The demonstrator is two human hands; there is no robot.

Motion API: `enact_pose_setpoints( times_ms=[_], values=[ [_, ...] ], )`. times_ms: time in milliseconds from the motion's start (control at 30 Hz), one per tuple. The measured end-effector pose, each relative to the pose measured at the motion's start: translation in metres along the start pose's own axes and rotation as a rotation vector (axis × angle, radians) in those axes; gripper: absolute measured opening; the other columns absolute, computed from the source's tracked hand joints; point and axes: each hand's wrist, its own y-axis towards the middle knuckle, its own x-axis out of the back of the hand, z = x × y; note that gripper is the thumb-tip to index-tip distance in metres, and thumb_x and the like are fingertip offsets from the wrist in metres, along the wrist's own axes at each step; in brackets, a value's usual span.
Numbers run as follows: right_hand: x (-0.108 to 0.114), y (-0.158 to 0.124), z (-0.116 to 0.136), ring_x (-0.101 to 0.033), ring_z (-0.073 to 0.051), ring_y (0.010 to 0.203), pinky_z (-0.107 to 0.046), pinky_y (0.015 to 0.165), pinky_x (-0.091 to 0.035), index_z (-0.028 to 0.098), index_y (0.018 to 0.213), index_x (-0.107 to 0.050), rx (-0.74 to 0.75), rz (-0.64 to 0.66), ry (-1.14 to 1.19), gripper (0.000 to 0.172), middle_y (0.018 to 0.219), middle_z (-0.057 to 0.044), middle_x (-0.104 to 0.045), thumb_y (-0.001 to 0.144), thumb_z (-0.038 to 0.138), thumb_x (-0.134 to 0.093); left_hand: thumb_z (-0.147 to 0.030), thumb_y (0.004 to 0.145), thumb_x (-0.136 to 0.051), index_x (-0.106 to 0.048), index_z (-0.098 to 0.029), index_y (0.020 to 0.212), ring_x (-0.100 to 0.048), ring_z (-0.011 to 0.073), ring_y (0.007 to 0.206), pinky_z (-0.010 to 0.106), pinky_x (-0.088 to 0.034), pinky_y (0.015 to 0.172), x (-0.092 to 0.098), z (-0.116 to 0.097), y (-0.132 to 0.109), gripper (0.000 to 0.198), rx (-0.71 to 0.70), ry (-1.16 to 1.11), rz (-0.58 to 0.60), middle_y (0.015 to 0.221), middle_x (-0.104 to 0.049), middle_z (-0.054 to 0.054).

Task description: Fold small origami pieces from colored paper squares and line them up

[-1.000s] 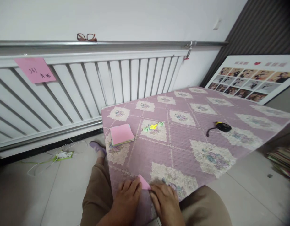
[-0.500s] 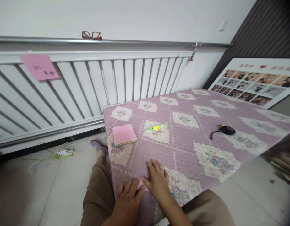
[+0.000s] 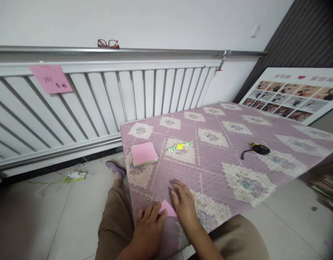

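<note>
A small piece of folded pink paper [image 3: 169,208] comes to a point and lies on the floral tablecloth [image 3: 209,169] near its front edge. My left hand [image 3: 148,225] grips the paper's left side, thumb and fingers closed over it and hiding that part. Just right of the paper is my right hand [image 3: 184,204], fingers loosely bent and apart, with nothing visible in it. Beyond my hands sits a stack of square paper [image 3: 144,153], pink on top. To its right lie small folded paper pieces, a yellow one [image 3: 179,146] between two green ones [image 3: 171,148].
A black corded object [image 3: 259,148] lies on the right of the table. Behind the table runs a white radiator [image 3: 134,90] with a pink note [image 3: 51,79], and glasses [image 3: 108,44] rest on the pipe above. A power strip [image 3: 76,176] is on the floor at left.
My right hand has come off the pink paper and shifted slightly right, so more of the paper's pointed shape shows. My left hand stays on it.
</note>
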Motion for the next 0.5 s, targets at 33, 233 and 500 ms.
enact_pose_setpoints(
  times_ms=[33,233,500],
  values=[
    [0.003,-0.007,0.001,-0.057,-0.023,0.111,-0.044,0.095,-0.044,0.019,0.106,-0.062,0.066,-0.001,0.055,0.027,0.116,-0.011,-0.064,0.092,0.026,-0.040,-0.019,0.091,-0.039,-0.041,-0.035,0.139,-0.036,0.0307,0.130,0.050,-0.032,0.101,0.001,-0.001,0.000,0.051,0.000,-0.005,0.000,0.147,-0.038,0.002],
    [0.005,-0.058,0.013,-0.058,-0.023,0.114,-0.041,0.096,-0.048,0.019,0.127,-0.054,0.334,0.197,-0.040,0.038,0.126,-0.010,-0.061,0.090,0.022,-0.048,-0.020,0.091,-0.041,-0.041,-0.031,0.140,-0.035,0.0285,0.129,0.046,-0.031,0.103,0.002,0.000,0.000,0.050,-0.060,0.000,-0.023,0.148,-0.036,0.003],
    [0.012,-0.064,0.017,-0.050,-0.023,0.125,-0.045,0.103,-0.041,0.024,0.129,-0.055,0.315,0.381,-0.180,0.042,0.135,-0.006,-0.054,0.087,0.021,-0.053,-0.017,0.087,-0.046,-0.042,-0.033,0.138,-0.033,0.0266,0.131,0.048,-0.024,0.105,0.007,0.033,-0.019,0.054,-0.051,0.059,-0.073,0.145,-0.042,0.002]
  ],
)
